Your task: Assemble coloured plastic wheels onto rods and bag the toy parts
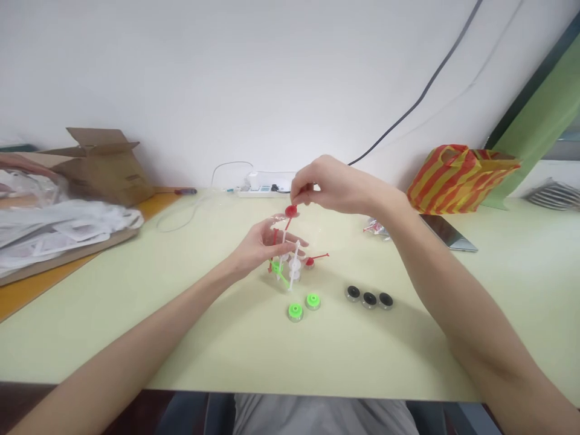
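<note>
My right hand (312, 184) pinches a red round plastic piece (291, 211), from which a thin red stick slants down. Below it, my left hand (265, 241) has its thumb and fingers around upright plastic pieces: a red stick (274, 237) and white sticks (293, 272) with round white discs. A green piece (277, 267) sits against their lower left. To the right, a red disc with a stick (310, 261) rests on the table. Closer to me lie two green discs (295, 311) with clear rims. Three black discs (369, 299) in clear rims form a row farther right.
A cardboard box (113, 166) and white plastic packaging (67, 223) occupy the left side. Behind are a screwdriver (185, 191) and a power strip (263, 193). On the right stand a striped bag (457, 181), a flat dark device (446, 232) and a small clear packet (375, 228).
</note>
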The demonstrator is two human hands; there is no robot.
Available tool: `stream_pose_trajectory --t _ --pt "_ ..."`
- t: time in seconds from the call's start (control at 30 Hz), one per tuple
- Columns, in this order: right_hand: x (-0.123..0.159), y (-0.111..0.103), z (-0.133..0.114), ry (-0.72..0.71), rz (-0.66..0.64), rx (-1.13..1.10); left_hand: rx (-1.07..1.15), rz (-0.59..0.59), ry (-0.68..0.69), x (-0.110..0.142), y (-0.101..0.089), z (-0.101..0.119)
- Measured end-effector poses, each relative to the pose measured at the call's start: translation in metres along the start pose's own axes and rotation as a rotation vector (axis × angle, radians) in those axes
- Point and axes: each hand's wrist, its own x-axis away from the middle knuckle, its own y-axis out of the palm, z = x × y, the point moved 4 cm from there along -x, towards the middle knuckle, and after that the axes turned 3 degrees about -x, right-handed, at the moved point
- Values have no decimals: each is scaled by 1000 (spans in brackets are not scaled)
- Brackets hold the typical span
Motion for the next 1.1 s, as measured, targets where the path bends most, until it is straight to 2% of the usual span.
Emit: stream_pose_trajectory --t 0.23,0.37,0.57,0.73,0.87,1.0,1.1 --pt "-12 30 5 -34 -164 -155 -36 13 13 0 -2 0" --pt "-17 41 10 -40 -236 -252 -84 16 7 1 -1 2" --pt "-15 34 23 -30 -236 -266 -11 23 29 1 -1 2" --pt "-13 37 23 -28 -334 -268 -1 33 19 -1 -2 -2" --pt "-15 37 18 -44 -290 -295 6 23 24 -1 -2 -1" --pt "-14 35 20 -42 -325 -291 -2 38 32 0 -1 0" --pt "-12 31 23 -28 -303 -269 18 56 36 0 -2 -1"
